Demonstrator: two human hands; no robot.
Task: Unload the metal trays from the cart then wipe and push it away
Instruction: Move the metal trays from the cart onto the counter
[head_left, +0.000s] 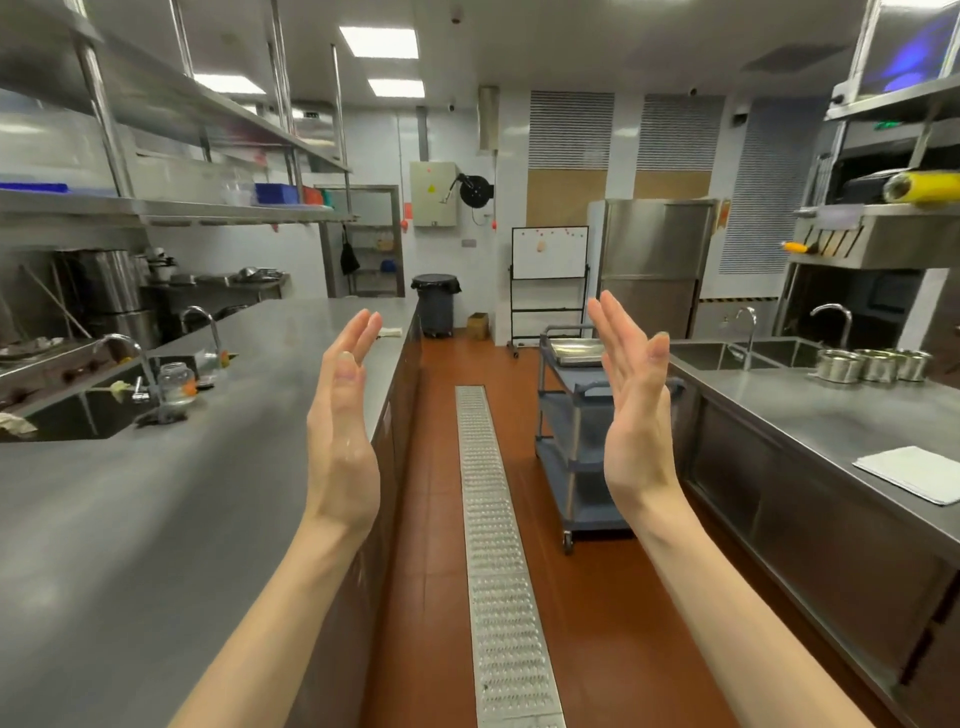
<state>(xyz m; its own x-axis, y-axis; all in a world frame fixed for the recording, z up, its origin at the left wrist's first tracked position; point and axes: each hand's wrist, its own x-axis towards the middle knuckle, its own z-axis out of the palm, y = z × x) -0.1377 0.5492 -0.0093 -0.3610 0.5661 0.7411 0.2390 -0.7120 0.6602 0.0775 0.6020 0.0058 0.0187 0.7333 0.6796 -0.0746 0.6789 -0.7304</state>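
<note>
Steel counter (156, 519) L, red floor (436, 467), cart (576, 415) w/ tray (574, 349) ahead.

Both hands are raised above the aisle, palms facing each other, fingers straight, nothing held: left hand (344, 415), right hand (631, 402). A grey cart (582, 441) is seen behind the right hand, beside the right counter (810, 410). A metal tray (574, 351) lies on its top shelf. A white cloth (917, 473) lies on that counter.

A grey three-shelf cart (582, 441) stands on wheels just beside the right counter (810, 410). A flat metal tray (575, 349) lies on its top shelf.
</note>
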